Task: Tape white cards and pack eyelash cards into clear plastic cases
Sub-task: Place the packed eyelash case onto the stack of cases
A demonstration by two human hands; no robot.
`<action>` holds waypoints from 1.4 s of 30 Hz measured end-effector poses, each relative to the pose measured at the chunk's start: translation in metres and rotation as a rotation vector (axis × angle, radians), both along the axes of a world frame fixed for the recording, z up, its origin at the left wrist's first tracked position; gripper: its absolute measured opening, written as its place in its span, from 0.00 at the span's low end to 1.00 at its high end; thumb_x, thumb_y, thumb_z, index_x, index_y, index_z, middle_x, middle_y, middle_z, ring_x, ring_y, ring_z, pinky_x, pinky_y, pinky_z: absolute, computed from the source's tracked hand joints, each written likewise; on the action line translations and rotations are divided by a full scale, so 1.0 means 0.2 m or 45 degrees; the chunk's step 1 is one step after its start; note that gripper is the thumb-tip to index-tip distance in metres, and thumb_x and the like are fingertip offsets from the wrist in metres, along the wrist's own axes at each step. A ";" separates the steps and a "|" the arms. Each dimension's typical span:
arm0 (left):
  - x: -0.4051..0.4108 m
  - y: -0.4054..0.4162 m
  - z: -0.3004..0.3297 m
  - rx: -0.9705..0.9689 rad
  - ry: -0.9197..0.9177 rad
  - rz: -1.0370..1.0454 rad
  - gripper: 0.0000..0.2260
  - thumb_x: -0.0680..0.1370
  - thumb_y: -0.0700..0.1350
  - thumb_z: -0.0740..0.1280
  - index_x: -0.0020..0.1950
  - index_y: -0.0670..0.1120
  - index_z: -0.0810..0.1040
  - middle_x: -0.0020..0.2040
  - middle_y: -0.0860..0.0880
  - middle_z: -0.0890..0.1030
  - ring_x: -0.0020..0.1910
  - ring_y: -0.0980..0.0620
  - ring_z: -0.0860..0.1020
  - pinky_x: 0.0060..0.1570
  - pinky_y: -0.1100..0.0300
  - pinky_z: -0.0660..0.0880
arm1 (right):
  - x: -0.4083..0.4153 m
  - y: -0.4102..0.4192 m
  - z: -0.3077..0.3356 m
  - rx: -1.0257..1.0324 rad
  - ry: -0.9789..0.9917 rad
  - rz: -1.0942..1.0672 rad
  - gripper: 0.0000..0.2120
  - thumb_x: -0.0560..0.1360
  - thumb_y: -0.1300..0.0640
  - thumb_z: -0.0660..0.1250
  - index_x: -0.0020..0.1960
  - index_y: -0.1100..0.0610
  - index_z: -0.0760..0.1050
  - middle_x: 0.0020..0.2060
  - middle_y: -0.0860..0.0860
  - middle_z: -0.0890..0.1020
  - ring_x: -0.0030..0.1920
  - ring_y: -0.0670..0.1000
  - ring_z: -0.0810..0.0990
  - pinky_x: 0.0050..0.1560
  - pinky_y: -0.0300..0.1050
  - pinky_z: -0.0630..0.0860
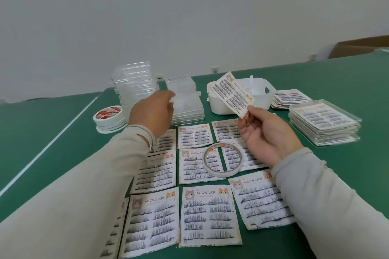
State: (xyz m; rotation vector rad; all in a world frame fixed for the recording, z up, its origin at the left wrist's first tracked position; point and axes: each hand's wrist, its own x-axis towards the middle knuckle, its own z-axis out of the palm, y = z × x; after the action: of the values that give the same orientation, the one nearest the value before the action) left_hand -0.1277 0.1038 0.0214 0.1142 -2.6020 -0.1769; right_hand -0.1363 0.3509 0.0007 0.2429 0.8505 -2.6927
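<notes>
Eyelash card (232, 94): held up above the bench (336, 82), pinched at its lower corner by the right hand (266, 132), in front of a white bin (223, 107). Clear plastic cases (187, 103): stacked at bench rear; left hand (154, 112) reaches onto the stack, fingers curled at a case's edge. Tape ring (223, 159): lies on the printed cards (207, 212) spread flat below. Packed cases (324, 124): piled at right.
</notes>
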 end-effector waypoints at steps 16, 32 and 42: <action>0.47 0.15 -0.19 0.741 0.284 -0.579 0.14 0.76 0.35 0.68 0.58 0.48 0.84 0.61 0.55 0.79 0.61 0.58 0.77 0.62 0.55 0.77 | 0.20 -0.09 0.03 0.332 0.198 0.605 0.15 0.80 0.61 0.63 0.64 0.66 0.77 0.53 0.60 0.85 0.49 0.57 0.85 0.58 0.55 0.81; 0.37 0.27 -0.16 2.743 -0.169 -1.118 0.41 0.73 0.68 0.67 0.80 0.50 0.60 0.68 0.34 0.77 0.68 0.33 0.75 0.67 0.31 0.69 | 0.26 -0.15 0.03 0.416 0.317 0.514 0.15 0.81 0.59 0.62 0.63 0.65 0.79 0.49 0.57 0.84 0.45 0.52 0.80 0.45 0.46 0.77; 0.30 0.24 -0.22 2.665 0.047 -0.945 0.42 0.75 0.77 0.50 0.75 0.47 0.71 0.69 0.35 0.76 0.69 0.32 0.74 0.68 0.32 0.68 | 0.30 -0.25 0.00 0.147 0.117 0.384 0.09 0.81 0.61 0.65 0.54 0.67 0.80 0.35 0.55 0.79 0.26 0.44 0.74 0.36 0.47 0.85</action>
State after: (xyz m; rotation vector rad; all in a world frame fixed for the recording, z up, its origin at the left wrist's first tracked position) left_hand -0.0672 0.1521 -0.0228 -0.1456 -1.1414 -2.7595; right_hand -0.0763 0.3000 -0.0001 0.0129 0.9842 -2.3929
